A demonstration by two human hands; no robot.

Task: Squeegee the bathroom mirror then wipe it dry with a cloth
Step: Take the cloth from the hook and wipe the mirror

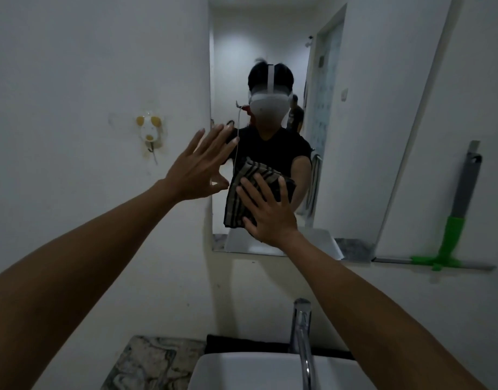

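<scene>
I see two bare arms reaching up from the lower corners of the frame toward one mirror (354,114) on a white wall. My right hand (267,212), at centre frame, has its fingers spread wide and flat, pressing one striped brown cloth (243,190) against the lower part of the glass; the cloth bunches under the palm and sticks out above and to the left of the fingers. My left hand (198,164), just left of centre, is open with fingers fanned apart and holds nothing; its fingertips overlap the mirror's left edge, though I cannot tell whether they touch it. The mirror's bottom edge runs just below the right hand. Most of the glass above and to the right of the cloth is uncovered. One green and grey squeegee (453,229) rests at the right of the frame, blade down beside the mirror's lower right corner, well apart from both hands. One chrome tap (301,336) and one white basin (256,372) sit at bottom centre.
</scene>
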